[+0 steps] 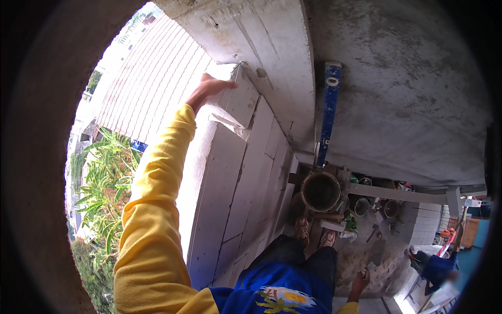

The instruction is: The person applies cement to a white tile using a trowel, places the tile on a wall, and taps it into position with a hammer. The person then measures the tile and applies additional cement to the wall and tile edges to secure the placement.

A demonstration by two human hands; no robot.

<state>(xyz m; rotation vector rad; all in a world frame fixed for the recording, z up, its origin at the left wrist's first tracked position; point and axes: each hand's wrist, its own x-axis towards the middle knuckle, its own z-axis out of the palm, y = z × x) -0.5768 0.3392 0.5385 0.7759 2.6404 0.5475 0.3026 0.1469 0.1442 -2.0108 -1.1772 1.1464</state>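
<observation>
Left hand (209, 89) laid flat, fingers spread, against topmost white block (238, 97) atop nearly full block wall (235, 183), only joint under concrete beam (272, 42) unfilled; right hand (359, 282) low, grip unclear.

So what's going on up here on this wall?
A person in a yellow-sleeved top stands beside a white block wall, looking down. Their left hand rests on the top block at the wall's upper edge, just under a concrete beam. Their right hand hangs low by their side. A blue spirit level leans nearby above a round bucket.
</observation>
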